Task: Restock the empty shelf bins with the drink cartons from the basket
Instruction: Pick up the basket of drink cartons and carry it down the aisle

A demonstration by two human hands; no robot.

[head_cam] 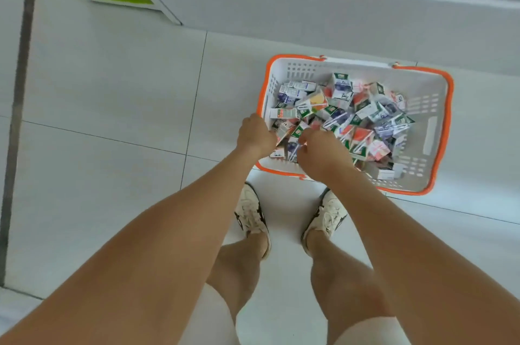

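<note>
Orange-rimmed basket [298,69] holds jumbled cartons [363,130] under and right of both grips; left hand [254,135] and right hand [320,153] curl among them, pinching or not I cannot tell.

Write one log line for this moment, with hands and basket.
stage: pickup | left hand: at basket rim, grip unclear | right hand: on cartons, grip unclear | basket: on floor

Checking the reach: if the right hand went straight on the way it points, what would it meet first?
Probably the drink cartons heaped in the basket; the right hand seems to touch them.
</note>
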